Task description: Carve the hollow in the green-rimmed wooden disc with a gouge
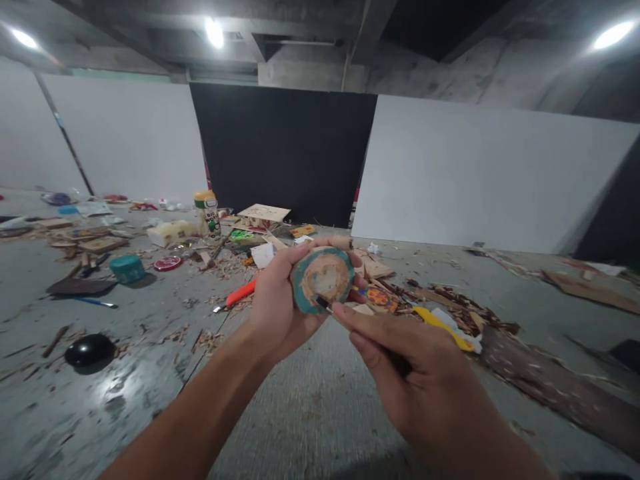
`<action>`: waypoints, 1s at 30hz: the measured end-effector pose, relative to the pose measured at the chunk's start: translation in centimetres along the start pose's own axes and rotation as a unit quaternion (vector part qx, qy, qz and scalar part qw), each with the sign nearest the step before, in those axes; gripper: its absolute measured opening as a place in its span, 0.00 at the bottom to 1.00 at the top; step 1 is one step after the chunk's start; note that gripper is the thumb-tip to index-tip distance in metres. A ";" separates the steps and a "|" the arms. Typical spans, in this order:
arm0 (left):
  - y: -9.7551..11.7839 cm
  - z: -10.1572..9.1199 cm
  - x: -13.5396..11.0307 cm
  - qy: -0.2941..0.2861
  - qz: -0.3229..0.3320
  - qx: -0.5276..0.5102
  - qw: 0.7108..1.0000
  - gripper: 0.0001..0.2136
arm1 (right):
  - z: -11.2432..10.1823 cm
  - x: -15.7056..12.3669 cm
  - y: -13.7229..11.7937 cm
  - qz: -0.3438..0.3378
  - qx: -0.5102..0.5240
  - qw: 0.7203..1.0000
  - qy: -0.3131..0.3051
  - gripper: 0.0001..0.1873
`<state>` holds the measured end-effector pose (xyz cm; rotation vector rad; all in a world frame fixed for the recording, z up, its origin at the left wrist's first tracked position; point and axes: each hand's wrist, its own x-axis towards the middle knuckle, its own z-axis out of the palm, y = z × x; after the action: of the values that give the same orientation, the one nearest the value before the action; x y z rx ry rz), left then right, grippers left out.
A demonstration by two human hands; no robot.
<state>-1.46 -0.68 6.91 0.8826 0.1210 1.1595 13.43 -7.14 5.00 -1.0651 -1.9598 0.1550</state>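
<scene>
Ceiling lamps [215, 32] glare above a dim floor [300, 413] (edges stretched, blurry).

Wood disc [327, 277] looks rough & matt, blk dome [90, 350] v. glossy.

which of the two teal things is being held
The round teal-rimmed piece: the left hand holds it while the right hand holds a tool to it; the teal tub sits on the floor.
</scene>
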 end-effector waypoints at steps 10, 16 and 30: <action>-0.2 -0.3 0.1 0.016 0.036 0.056 0.998 0.17 | 0.9 0.1 0.2 -0.026 0.000 1.000 0.007 0.19; -0.1 -0.5 0.1 0.010 0.045 0.038 0.998 0.15 | 1.3 0.2 0.4 0.097 0.172 0.980 -0.007 0.15; -0.5 -0.5 0.3 0.010 0.056 0.063 0.996 0.17 | 2.3 -0.1 0.7 -0.025 0.067 0.996 0.050 0.17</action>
<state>-1.19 -0.16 6.32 0.9992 0.1646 1.2754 12.18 -6.18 3.20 -0.9194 -1.8565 0.1997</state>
